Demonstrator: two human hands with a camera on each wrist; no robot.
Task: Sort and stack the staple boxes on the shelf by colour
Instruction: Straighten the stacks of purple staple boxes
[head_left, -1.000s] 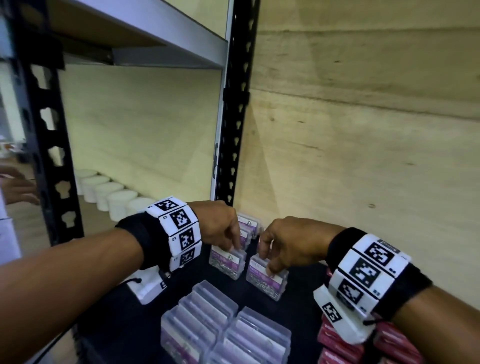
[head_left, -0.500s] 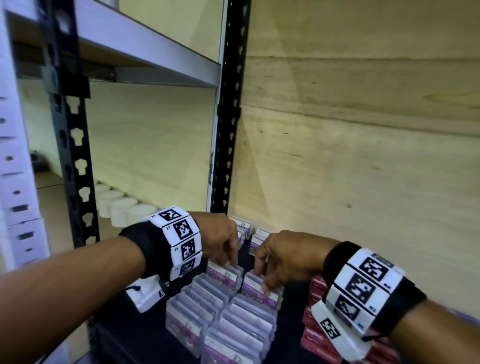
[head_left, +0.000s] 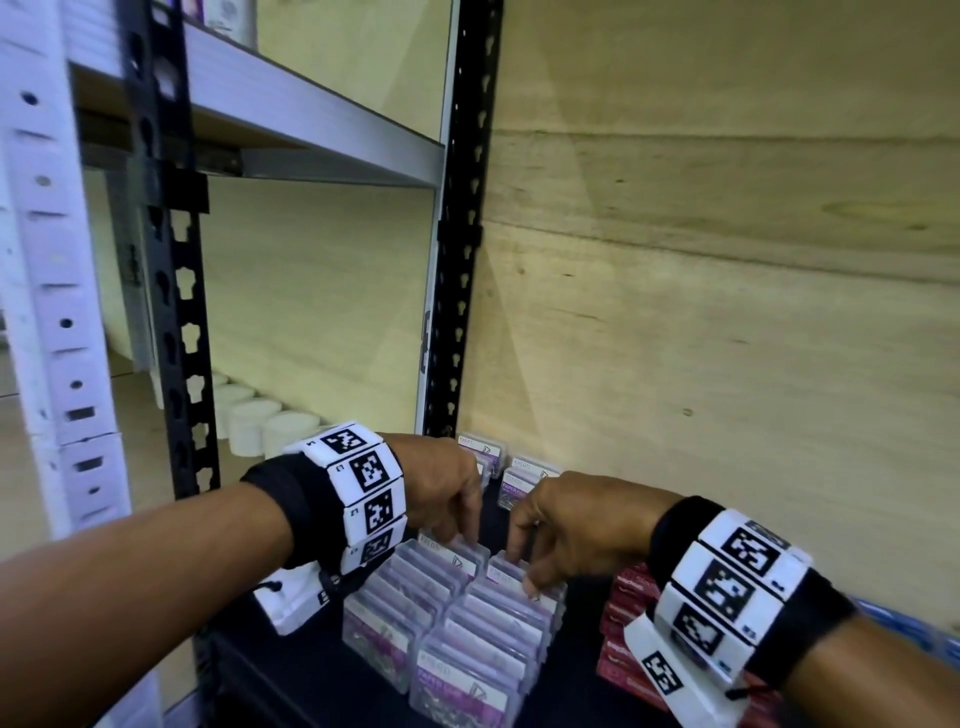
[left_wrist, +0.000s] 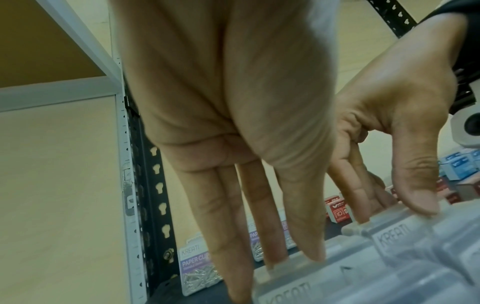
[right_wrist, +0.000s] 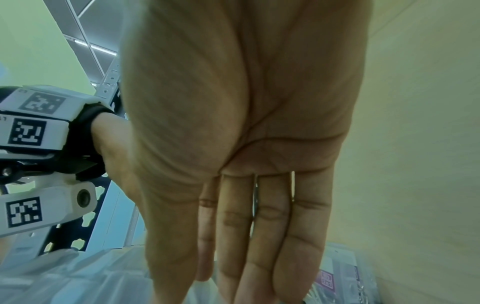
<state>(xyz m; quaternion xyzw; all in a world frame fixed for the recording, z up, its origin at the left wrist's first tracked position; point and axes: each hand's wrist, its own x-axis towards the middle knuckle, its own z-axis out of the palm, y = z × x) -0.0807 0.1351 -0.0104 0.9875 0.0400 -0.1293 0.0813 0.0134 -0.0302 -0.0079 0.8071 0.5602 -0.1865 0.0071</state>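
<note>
**Staple boxes: shelf stock, current holding**

Shelf (head_left: 311, 670): dark board in a black and grey rack, plywood wall behind.

Clear purple-label boxes (head_left: 457, 623): two rows standing on edge side by side, at 6 o'clock in my head view, lids marked KREATI. They sit on the shelf directly under my fingers.

Red boxes (head_left: 623, 639): stacked at 4 o'clock, just beside the clear rows.

Loose purple boxes (head_left: 519, 475): a few against the wall at 12 o'clock from my hands; the left wrist view reads PAPER CLIPS on one.

Blue boxes (left_wrist: 459, 166): far end, at 3 o'clock in the left wrist view.

My left hand (head_left: 441, 483): fingers straight and close together, tips down on the back box of the left row.

My right hand (head_left: 566, 525): fingers straight, thumb and fingertips bracketing the back box of the right row.

White tubs (head_left: 254, 421): a row on the neighbouring bay at 9 o'clock.
</note>
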